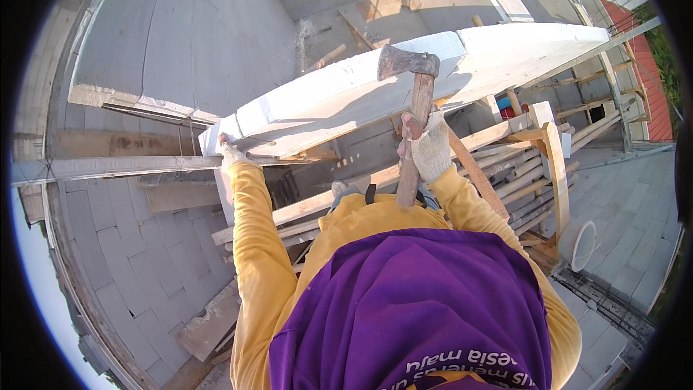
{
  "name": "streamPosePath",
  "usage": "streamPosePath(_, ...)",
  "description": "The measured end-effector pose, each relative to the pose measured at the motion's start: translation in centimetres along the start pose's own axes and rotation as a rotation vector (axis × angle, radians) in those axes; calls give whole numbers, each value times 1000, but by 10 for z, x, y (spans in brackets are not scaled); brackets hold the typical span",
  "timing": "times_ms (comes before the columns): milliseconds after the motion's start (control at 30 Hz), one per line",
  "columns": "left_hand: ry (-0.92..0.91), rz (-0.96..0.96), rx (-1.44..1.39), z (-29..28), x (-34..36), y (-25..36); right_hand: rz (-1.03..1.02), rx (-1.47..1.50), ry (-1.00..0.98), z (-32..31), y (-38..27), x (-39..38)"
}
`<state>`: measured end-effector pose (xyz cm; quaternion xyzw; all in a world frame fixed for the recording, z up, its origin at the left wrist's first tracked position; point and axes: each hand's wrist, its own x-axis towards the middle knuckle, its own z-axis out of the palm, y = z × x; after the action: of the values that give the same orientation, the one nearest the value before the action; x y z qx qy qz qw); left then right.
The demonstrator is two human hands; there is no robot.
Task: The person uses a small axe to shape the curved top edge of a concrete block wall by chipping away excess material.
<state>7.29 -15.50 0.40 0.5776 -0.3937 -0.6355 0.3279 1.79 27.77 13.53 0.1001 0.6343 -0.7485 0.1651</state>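
Observation:
My right hand (pixel 432 148), in a pale knit glove with bare fingertips, is wrapped round the wooden handle of an axe (pixel 406 63). The axe stands with its dark, worn metal head up, in front of a white block wall (pixel 346 94). At the wall's left end, my left hand (pixel 230 153), also gloved, grips the edge of the end white block (pixel 213 139). Part of its grip is hidden. Both arms wear yellow sleeves, and a purple cloth (pixel 411 303) covers much of the lower view.
A wooden scaffold (pixel 552 173) with stacked poles stands below and right of the wall. A white bucket (pixel 577 244) hangs or stands beside it. Grey block walls (pixel 123 245) rise on both sides, and a concrete beam (pixel 130 167) runs left. Boards (pixel 209 321) lie lower left.

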Motion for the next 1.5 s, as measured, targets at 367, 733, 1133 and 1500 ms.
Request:
streamPosePath(367,1,-80,9,10,-9,4,75,-43,-86,-19,-7,21)
streamPosePath(733,-33,-84,-22,3,21,-9,114,-69,-139,-23,-10,36)
streamPosePath(1133,-91,-55,-37,2,11,-7,125,-36,-192,-29,-3,50)
streamPosePath(1500,-134,-62,-11,4,0,1,87,-103,-214,-34,-8,68)
